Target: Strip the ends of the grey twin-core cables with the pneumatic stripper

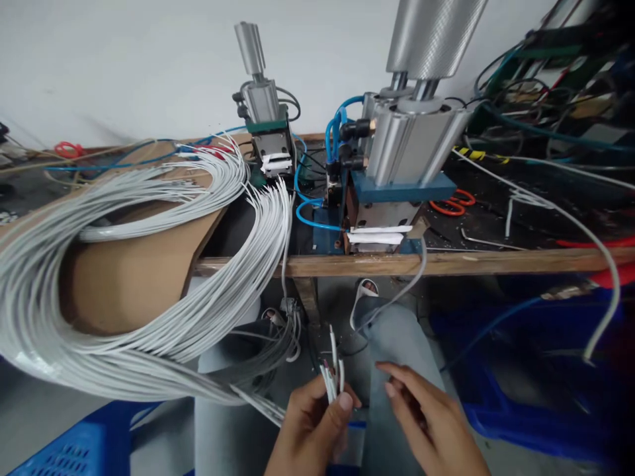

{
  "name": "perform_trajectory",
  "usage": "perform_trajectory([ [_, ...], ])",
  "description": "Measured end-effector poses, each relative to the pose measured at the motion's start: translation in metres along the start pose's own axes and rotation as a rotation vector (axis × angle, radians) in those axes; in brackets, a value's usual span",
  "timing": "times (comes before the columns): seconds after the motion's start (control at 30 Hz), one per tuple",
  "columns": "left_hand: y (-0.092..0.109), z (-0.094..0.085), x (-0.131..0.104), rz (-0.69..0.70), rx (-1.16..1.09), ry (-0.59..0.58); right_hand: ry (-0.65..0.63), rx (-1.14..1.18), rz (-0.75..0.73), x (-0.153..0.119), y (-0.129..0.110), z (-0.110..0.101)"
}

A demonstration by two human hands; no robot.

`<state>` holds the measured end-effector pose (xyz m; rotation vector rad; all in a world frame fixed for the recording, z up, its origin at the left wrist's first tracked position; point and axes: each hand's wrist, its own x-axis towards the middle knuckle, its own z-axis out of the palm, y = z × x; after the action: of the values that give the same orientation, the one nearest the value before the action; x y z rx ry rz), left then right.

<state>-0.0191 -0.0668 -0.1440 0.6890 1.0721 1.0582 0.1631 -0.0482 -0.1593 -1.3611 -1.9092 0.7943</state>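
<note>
My left hand (315, 426) is closed around a few white cables (329, 383). Their cut ends point upward between thumb and fingers, and one reaches higher than the others. To its right, my right hand (431, 420) is apart from these cables, with thumb and index finger separated and nothing visible between them; its other fingers are curled and partly hidden. A large looped bundle of white cables (163, 357) hangs over the bench edge at left, its free ends fanned near the machines. Some strands run from the bundle down toward my left hand.
A pneumatic machine (381, 192) stands at the bench edge (307, 266), with a smaller one (268, 125) behind to the left. Cardboard (114, 284) lies under the cable loops. Orange-handled scissors (452, 202) and cable scraps lie right. Blue plastic stools (74, 446) flank my legs.
</note>
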Motion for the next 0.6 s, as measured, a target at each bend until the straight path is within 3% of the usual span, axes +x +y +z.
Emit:
perform_trajectory([
  [0.13,0.001,0.008,-0.005,0.050,0.160,-0.053,0.028,0.235,-0.002,0.013,-0.042,-0.006],
  [0.23,0.000,0.014,-0.005,0.107,0.142,-0.077,0.058,0.328,-0.019,0.018,-0.052,0.004],
  [0.3,-0.001,0.014,-0.003,0.227,0.072,0.003,0.159,0.454,-0.014,0.017,-0.049,0.014],
  [0.37,0.002,0.011,-0.002,0.369,-0.102,0.155,0.311,0.685,-0.004,0.015,-0.044,0.024],
  [0.43,0.008,0.006,-0.001,0.405,-0.319,0.272,0.354,0.977,0.061,0.013,-0.040,0.030],
  [0.5,0.014,0.003,0.000,0.316,-0.371,0.309,0.221,1.171,0.221,0.009,-0.038,0.033],
  [0.53,0.015,0.002,-0.001,0.269,-0.296,0.308,0.104,1.185,0.307,0.007,-0.039,0.034],
  [0.6,0.015,0.005,-0.002,0.241,-0.050,0.288,-0.050,1.046,0.429,0.002,-0.042,0.034],
])
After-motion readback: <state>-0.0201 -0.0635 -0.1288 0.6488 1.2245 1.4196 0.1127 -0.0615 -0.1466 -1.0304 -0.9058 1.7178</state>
